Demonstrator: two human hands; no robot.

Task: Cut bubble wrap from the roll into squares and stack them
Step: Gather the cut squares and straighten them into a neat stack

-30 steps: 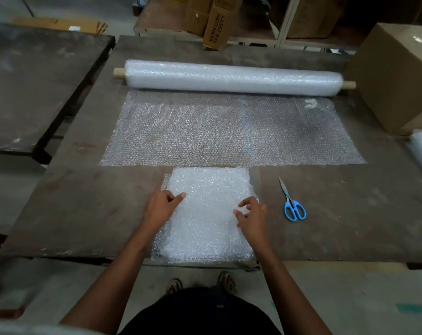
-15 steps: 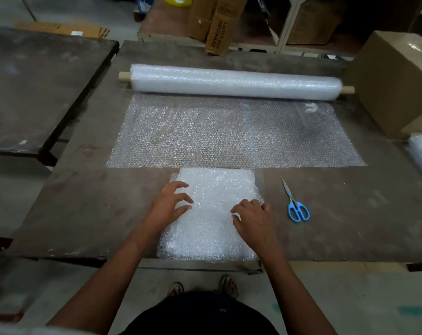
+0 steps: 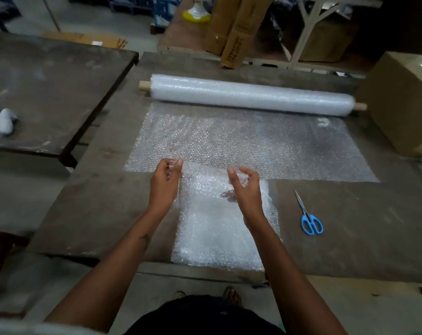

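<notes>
Dark wooden table (image 3: 89, 213) carries all. Bubble wrap roll (image 3: 251, 95) lies across the far side, its unrolled sheet (image 3: 253, 143) flat toward the person. Stack of cut squares (image 3: 219, 238) at near edge. Left hand (image 3: 165, 182) and right hand (image 3: 246, 187), fingers curled, each pinch the top square's far edge, lifted. Blue-handled scissors (image 3: 309, 215) right of stack, blades closed.
</notes>
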